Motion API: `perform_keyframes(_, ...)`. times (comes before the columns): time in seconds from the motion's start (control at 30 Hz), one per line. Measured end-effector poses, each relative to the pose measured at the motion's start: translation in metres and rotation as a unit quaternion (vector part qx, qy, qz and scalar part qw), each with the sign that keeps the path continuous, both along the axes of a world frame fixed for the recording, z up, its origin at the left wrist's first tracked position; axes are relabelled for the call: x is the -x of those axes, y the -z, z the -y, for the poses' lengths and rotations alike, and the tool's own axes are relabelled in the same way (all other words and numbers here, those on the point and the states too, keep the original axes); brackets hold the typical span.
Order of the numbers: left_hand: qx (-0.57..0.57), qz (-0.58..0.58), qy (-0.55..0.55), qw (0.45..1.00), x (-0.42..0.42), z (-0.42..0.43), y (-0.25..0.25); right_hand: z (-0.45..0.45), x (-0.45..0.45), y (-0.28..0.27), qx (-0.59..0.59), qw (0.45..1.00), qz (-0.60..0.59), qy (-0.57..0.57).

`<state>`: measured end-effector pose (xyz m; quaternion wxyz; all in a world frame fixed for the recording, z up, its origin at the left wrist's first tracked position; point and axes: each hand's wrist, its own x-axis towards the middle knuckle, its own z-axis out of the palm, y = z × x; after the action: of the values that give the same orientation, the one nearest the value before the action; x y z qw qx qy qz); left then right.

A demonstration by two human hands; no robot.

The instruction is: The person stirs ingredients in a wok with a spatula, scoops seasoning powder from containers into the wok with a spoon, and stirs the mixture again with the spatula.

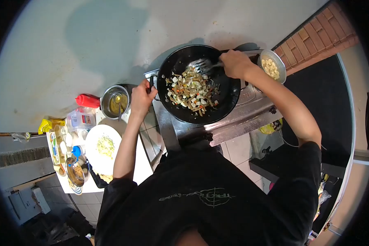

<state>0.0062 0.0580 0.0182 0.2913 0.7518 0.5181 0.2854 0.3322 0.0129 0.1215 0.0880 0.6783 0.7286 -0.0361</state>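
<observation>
A black wok (226, 96) sits on the metal stove (233, 126), tilted slightly in view. Chopped food (190, 91) in white, brown and orange pieces lies across its left and middle part. At the wok's left side, my left hand (141, 97) is closed around the black side handle (151, 83). My right hand (235, 64) grips a slotted metal spatula (200, 64) over the far right rim. The spatula's head rests inside the wok at the upper edge of the food; its handle is mostly hidden by my fingers.
To the right stands a metal bowl (281, 67) of pale pieces. At left, a white table (135, 164) holds a plate of chopped greens (95, 153), an egg carton (58, 133) and a small pan (81, 180). A pot (104, 102) of yellowish liquid and a red bottle (86, 100) stand behind.
</observation>
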Motion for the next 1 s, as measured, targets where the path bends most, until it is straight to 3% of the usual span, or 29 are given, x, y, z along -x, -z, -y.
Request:
perform_keyframes(0.07, -0.009, 0.020, 0.016, 1.000, 0.003, -0.004, 0.007, -0.010, 0.000, 0.003, 0.039, 0.999, -0.034, -0.016)
perform_keyframes(0.13, -0.007, 0.028, 0.010, 1.000, 0.003, -0.005, 0.006, -0.004, 0.001, -0.009, 0.040, 0.986, -0.081, -0.138)
perform_keyframes(0.2, -0.014, 0.011, 0.012, 1.000, 0.002, -0.005, 0.005, -0.006, -0.001, -0.029, 0.021, 0.984, -0.065, -0.162)
perform_keyframes(0.27, -0.020, 0.012, 0.010, 1.000, 0.003, -0.006, 0.008, -0.018, -0.006, -0.037, -0.083, 0.978, 0.034, -0.188)
perform_keyframes(0.33, -0.025, 0.009, 0.021, 0.999, 0.002, -0.007, 0.008, -0.034, -0.010, -0.025, -0.122, 0.973, 0.030, -0.196)
perform_keyframes(0.43, -0.024, 0.033, 0.026, 0.999, 0.002, -0.007, 0.010, -0.043, 0.006, -0.001, -0.071, 0.961, -0.063, -0.261)
perform_keyframes(0.47, -0.022, 0.032, 0.028, 0.999, 0.002, -0.007, 0.010, -0.038, 0.006, 0.002, 0.031, 0.969, -0.052, -0.238)
perform_keyframes(0.53, -0.010, 0.037, 0.025, 0.999, 0.004, -0.007, 0.007, -0.035, -0.002, 0.003, -0.003, 0.944, -0.134, -0.301)
perform_keyframes(0.67, 0.000, 0.018, 0.022, 1.000, 0.002, -0.007, 0.003, -0.045, -0.010, -0.029, -0.066, 0.961, -0.064, -0.261)
perform_keyframes(0.77, -0.005, 0.009, 0.018, 1.000, 0.001, -0.008, 0.000, -0.051, -0.005, -0.013, -0.115, 0.965, -0.018, -0.236)
perform_keyframes(0.87, 0.024, 0.005, 0.021, 0.999, 0.002, -0.007, -0.005, -0.039, -0.001, 0.008, 0.034, 0.966, -0.067, -0.249)
perform_keyframes(0.97, 0.017, 0.019, 0.012, 1.000, 0.002, -0.004, -0.005, -0.017, -0.002, -0.027, 0.036, 0.960, -0.106, -0.257)
perform_keyframes(1.0, 0.020, 0.019, 0.009, 1.000, 0.003, -0.003, -0.005, -0.012, -0.003, -0.043, 0.015, 0.976, -0.074, -0.203)
